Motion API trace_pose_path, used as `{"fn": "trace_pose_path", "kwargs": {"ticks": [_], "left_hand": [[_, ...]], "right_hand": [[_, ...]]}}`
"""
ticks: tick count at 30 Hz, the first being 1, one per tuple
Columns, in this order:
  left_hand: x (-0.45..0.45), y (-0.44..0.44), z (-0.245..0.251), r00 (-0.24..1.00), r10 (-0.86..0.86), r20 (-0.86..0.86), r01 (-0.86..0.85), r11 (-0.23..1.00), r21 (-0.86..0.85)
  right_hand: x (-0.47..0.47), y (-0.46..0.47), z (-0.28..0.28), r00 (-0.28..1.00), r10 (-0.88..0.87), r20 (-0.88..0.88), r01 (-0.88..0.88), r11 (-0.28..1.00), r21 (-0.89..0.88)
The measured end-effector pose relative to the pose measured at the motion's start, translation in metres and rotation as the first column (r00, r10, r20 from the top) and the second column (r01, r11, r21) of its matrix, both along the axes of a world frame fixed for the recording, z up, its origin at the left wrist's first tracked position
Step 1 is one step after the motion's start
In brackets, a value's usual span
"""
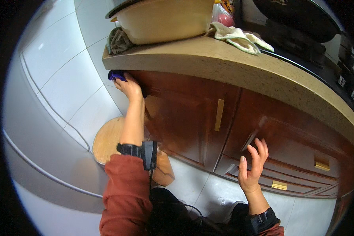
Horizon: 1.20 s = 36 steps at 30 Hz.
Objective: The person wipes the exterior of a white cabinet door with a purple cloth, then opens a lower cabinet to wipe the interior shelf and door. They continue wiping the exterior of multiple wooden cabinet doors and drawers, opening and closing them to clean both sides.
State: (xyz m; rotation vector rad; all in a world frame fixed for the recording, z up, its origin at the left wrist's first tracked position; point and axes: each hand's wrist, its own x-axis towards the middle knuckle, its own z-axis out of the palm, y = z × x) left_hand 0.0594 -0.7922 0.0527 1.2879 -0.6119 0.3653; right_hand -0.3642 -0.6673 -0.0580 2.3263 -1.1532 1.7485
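My left hand (129, 87) presses a bunched purple cloth (116, 75) against the upper left corner of a brown wooden cabinet door (183, 118), just under the countertop's edge. Part of the cloth is hidden behind my fingers. In front of the neighbouring cabinet front (283, 138), my right hand (253, 168) hangs with its fingers apart and nothing in it. A long gold handle (219, 115) is set upright on the door between my two hands.
The stone countertop (177, 63) bears a large cream basin (165, 22), a dark rolled cloth (119, 41), a pale cloth (239, 37) and a black stove (301, 56) with a wok (301, 17). Beneath my left forearm stands a round wooden board (107, 140). Gold handles (279, 185) mark the drawers.
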Motion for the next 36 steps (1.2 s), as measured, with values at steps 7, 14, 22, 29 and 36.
{"fn": "trace_pose_path", "kwargs": {"ticks": [7,14,22,29,36], "left_hand": [[-0.130,0.019,-0.042,0.833,-0.047,0.552,0.046,0.999,0.016],[-0.181,0.067,-0.044,0.491,-0.168,0.855,0.056,0.985,0.161],[-0.312,0.164,-0.100,0.436,-0.878,0.199,0.754,0.477,0.451],[-0.300,0.173,-0.069,0.127,-0.990,0.069,0.852,0.144,0.504],[-0.310,0.119,-0.098,0.530,-0.842,-0.102,0.847,0.520,0.109]], "right_hand": [[0.009,0.002,-0.006,0.999,0.032,0.004,-0.032,0.999,0.023],[0.009,0.000,-0.003,0.995,0.096,0.014,-0.097,0.995,0.009],[0.014,0.036,0.006,0.578,0.320,0.751,-0.736,0.603,0.309],[-0.043,0.035,0.026,0.561,0.180,0.808,-0.505,0.848,0.161],[0.001,-0.034,0.097,0.862,-0.337,-0.378,0.141,0.876,-0.461]]}}
